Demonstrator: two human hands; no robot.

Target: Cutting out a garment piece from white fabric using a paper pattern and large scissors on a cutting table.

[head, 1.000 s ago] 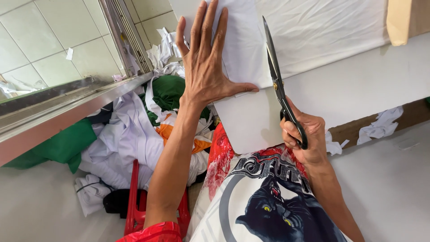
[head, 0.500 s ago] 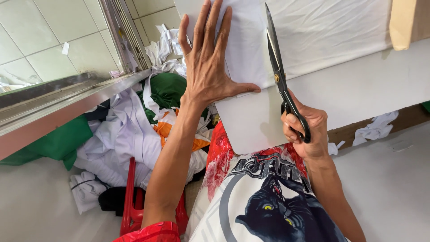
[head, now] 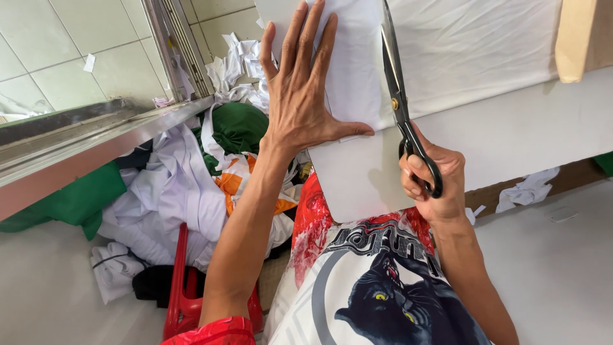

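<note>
Under our spread left hand, fingers flat and wide, lies the white fabric, and beside the thumb the black scissors, gripped in our right hand, have moved slightly further up the cloth.

Pale tiled wall, metal ledge, red stool w/ heaped cloth, daylight.
</note>
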